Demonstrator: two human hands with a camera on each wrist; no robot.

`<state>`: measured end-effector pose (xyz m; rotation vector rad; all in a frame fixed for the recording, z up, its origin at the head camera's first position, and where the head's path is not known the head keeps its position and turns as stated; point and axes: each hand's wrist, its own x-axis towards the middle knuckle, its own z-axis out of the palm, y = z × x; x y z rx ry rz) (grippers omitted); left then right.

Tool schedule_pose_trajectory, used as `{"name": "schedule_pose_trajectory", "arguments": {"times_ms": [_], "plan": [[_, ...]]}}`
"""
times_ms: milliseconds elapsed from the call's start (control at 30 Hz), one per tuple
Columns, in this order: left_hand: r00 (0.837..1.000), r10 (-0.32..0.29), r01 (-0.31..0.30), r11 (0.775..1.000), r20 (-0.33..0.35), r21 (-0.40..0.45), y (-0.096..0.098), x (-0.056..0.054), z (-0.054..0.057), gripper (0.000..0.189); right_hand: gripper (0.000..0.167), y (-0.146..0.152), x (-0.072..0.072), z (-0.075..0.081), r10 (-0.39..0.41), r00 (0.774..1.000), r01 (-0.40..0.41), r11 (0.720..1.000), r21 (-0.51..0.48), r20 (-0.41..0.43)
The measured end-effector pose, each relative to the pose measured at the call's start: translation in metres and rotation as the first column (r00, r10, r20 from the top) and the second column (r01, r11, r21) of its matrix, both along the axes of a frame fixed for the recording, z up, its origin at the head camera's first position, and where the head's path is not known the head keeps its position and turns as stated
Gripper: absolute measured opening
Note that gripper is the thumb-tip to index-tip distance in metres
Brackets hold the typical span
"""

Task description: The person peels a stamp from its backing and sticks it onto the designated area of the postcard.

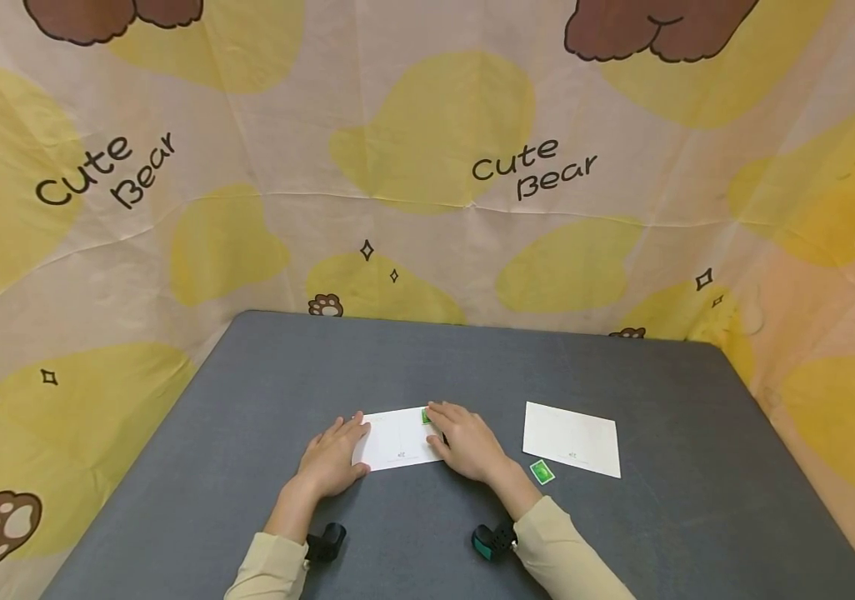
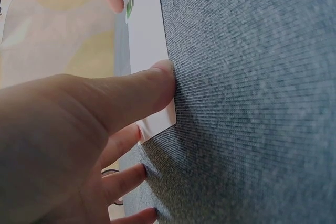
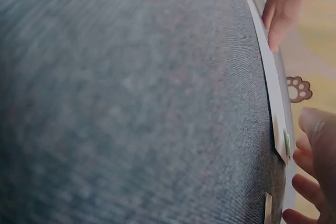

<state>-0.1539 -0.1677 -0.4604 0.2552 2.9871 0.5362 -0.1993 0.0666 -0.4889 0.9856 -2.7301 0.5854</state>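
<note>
A white card (image 1: 393, 437) lies flat on the grey surface (image 1: 397, 358), one hand at each end. The left hand (image 1: 330, 458) rests at its 9 o'clock end; in the left wrist view the thumb lies across the card and the fingers are spread, so that grip is apart rather than clamped. The right hand (image 1: 468, 442) is at the 3 o'clock end, fingers extended, thumb away from them, its grip also apart. A green stamp (image 1: 425, 416) sits at the card's 2 o'clock corner, partly covered by the right fingers; whether they press it I cannot tell.

Toward 3 o'clock, beyond the right hand, lies a second card (image 1: 570, 429), with a second stamp (image 1: 542, 472) just beside it, between 7 and 8 o'clock. Each card has a tiny printed mark near its 6 o'clock edge. A patterned cloth (image 1: 427, 125) lettered "Cute Bear" hangs at 12 o'clock, past the surface.
</note>
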Motion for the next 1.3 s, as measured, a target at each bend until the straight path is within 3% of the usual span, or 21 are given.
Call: {"name": "schedule_pose_trajectory", "arguments": {"times_ms": [367,933,1300], "plan": [[1.000,-0.008,0.008,1.000,0.010,-0.003,0.000,0.000,0.001,0.061,0.054,-0.008,0.006,0.006,0.043,0.997,-0.054,0.980,0.194,0.060],[1.000,-0.014,0.015,1.000,0.013,-0.008,0.000,0.001,0.001,0.061,0.055,-0.012,0.004,0.002,0.043,0.998,-0.054,0.966,0.252,0.048],[1.000,-0.011,0.011,1.000,0.015,-0.004,0.000,0.001,0.001,0.062,0.057,-0.011,0.004,0.004,0.037,0.995,-0.063,0.958,0.280,0.097]]}}
